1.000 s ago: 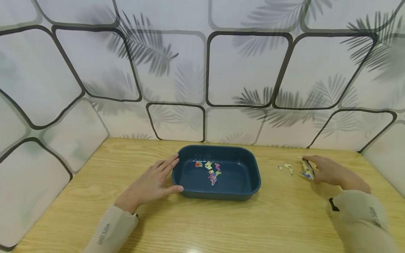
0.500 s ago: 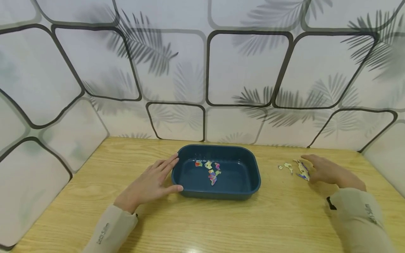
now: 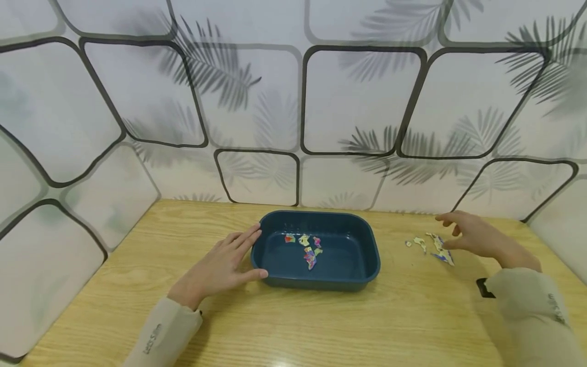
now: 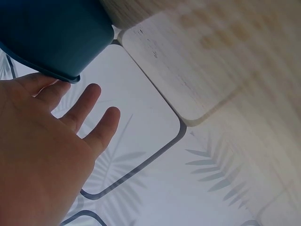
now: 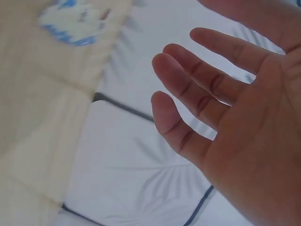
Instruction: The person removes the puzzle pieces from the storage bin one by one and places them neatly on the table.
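Observation:
A dark blue rectangular tray (image 3: 346,265) stands on the table, with several colourful torn-looking scraps (image 3: 310,259) lying on its floor. My left hand (image 3: 217,269) rests at the tray's left side, fingertips along the rim and thumb at the near left corner. In the left wrist view those fingers (image 4: 89,106) are fairly straight beside the tray wall. To the right, my right hand (image 3: 483,238) hovers close over a long cream scrap with blue edges (image 3: 443,255). The right wrist view shows its loosely bent fingers (image 5: 176,77) holding nothing, with the blue-edged scrap (image 5: 73,23) blurred beyond.
Two smaller cream scraps, one tiny (image 3: 408,243) and one narrow (image 3: 419,243), lie between the tray and the long scrap. A patterned wall (image 3: 344,183) closes off the back of the wooden table (image 3: 321,326).
My right hand held the long scrap a second ago, laid it down beside the smaller ones and let go, then lifted slightly away. The left hand stays at the tray.

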Available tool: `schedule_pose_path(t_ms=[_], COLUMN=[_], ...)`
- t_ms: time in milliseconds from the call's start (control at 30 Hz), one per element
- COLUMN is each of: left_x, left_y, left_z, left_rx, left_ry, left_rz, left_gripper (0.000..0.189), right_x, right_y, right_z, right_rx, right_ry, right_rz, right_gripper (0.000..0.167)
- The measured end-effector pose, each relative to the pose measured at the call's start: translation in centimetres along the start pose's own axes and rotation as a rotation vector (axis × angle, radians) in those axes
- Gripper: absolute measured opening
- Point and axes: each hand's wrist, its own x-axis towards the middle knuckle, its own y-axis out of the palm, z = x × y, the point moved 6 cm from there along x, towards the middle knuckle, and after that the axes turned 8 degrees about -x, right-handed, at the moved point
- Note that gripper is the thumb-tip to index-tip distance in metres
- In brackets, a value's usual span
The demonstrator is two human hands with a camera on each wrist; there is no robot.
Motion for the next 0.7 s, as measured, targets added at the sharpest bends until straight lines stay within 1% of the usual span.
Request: schedule_pose_path(t_ms=[200, 433, 700], left_x=[0.0, 0.1, 0.1], left_y=[-0.1, 0.1, 0.1], left_z=[-0.1, 0.0, 0.0], left_rx=[-0.006, 0.002, 0.001], left_ry=[-0.001, 0.002, -0.004], left_rz=[-0.006, 0.008, 0.014], left_gripper=[0.09, 0.09, 0.09], right_x=[1.2, 2.4, 3.6], right_y=[-1.9, -2.6, -3.1], right_z=[2.2, 4.8, 7.0], right_rx=[-0.033, -0.015, -0.008], right_ry=[-0.045, -0.054, -0.096], right_rz=[-0.047, -0.015, -0.021], right_gripper=[0.056, 0.06, 0.059])
